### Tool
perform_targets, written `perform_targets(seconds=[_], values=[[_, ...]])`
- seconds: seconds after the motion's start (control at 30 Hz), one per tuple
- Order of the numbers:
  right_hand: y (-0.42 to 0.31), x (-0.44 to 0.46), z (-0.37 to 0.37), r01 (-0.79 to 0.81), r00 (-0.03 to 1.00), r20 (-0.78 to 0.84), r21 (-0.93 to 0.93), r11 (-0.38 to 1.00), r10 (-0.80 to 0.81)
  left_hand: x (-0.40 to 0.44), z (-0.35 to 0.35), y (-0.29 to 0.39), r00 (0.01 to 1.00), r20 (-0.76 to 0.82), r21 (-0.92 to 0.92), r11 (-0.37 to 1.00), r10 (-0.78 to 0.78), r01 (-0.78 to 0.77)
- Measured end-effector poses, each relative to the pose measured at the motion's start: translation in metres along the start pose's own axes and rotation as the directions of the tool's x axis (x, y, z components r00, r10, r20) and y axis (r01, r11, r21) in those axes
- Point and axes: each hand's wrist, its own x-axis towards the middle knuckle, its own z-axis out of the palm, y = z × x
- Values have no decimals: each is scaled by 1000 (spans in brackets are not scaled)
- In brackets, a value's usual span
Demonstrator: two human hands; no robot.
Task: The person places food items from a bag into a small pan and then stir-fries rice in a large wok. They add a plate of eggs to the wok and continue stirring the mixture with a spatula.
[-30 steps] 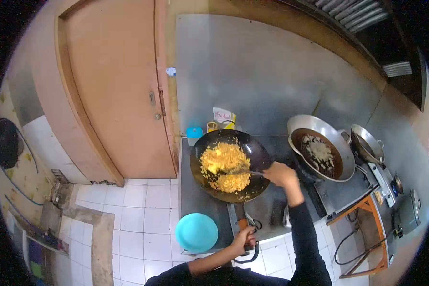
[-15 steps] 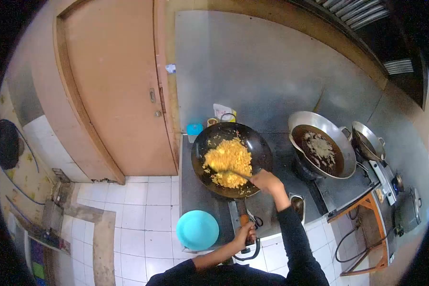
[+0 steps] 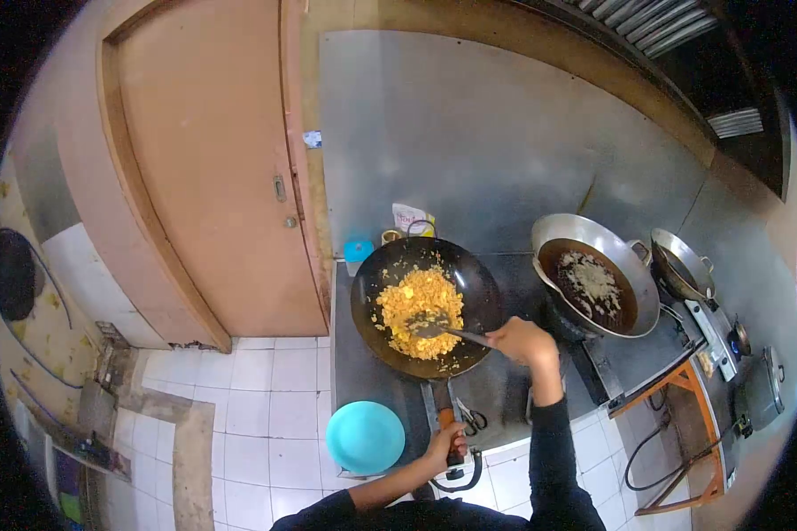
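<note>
A black wok (image 3: 480, 292) sits on the stove with fried rice (image 3: 429, 292) in it, yellow bits of egg among the grains. My left hand (image 3: 445, 445) is closed round the wok's wooden handle (image 3: 447, 416) near the front edge. Over the wok's right rim, my right hand (image 3: 524, 342) grips a metal spatula (image 3: 463, 334), whose blade rests in the near part of the rice. To the left of the handle lies a turquoise plate (image 3: 366, 438). Scissors (image 3: 475, 421) lie just right of the handle.
A large pan of dark oil (image 3: 638, 292) with pale pieces frying stands to the right, and a smaller pan (image 3: 682, 257) is beyond it. Behind the wok are a blue-lidded container (image 3: 358, 250) and a white packet (image 3: 412, 219). A wooden door (image 3: 204, 177) is at left.
My right hand has drawn back to the right with the spatula, whose blade now shows in the rice. My left hand stays on the handle. The view has shifted slightly.
</note>
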Motion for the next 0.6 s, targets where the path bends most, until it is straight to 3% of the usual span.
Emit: perform_targets(seconds=[0.03, 0.07, 0.1, 0.13, 0.2, 0.23, 0.27, 0.33, 0.37, 0.4, 0.47, 0.5, 0.53, 0.6], values=[[20, 23, 48, 185, 981, -31, -124, 975, -190, 6, 0, -4, 1000, -30, 19, 1000, -3, 4], [-13, 95, 99, 353, 927, -38, -248, 902, -373, 10, -3, -9, 998, -61, 40, 999, -9, 12], [0, 137, 132, 299, 944, -52, -282, 912, -325, 8, 6, -12, 996, -63, 77, 996, 56, -51], [-3, 70, 90, 295, 946, -43, -291, 910, -321, 6, 9, -15, 997, -59, 65, 997, 49, -45], [-116, -41, -44, -72, 991, -125, -136, 988, 55, -1, 5, -7, 999, -3, -19, 999, -32, 32], [-108, -49, -60, -103, 995, -20, -91, 990, 102, -3, 4, -6, 1000, -11, 8, 1000, 12, -12], [-91, -43, -50, -10, 1000, -29, -68, 998, 8, 1, 2, -6, 1000, -13, 15, 1000, 7, -7], [-97, -34, -15, 3, 997, -73, -62, 998, -7, 10, 1, -9, 999, -17, 21, 999, 46, -46], [-117, -24, 1, 112, 987, -110, -28, 993, -115, 0, 17, -8, 995, -82, 81, 995, 60, -53], [-114, -24, 3, -44, 989, -138, 33, 999, 48, -1, 18, -13, 996, -77, 81, 996, 53, -46], [-129, -53, -44, -39, 996, -84, -56, 998, 34, -4, 11, -9, 1000, 12, -90, 996, -19, 20], [-122, -62, -59, -14, 999, -40, -126, 992, 9, -14, 13, -1, 999, -25, -100, 994, -44, 41], [-108, -66, -67, -14, 1000, 3, -92, 996, 15, -15, 4, 4, 997, 64, -110, 992, -46, 53], [-116, -69, -46, -109, 991, -87, -103, 989, 101, -12, 4, 4, 999, -18, -62, 997, 45, -46]])
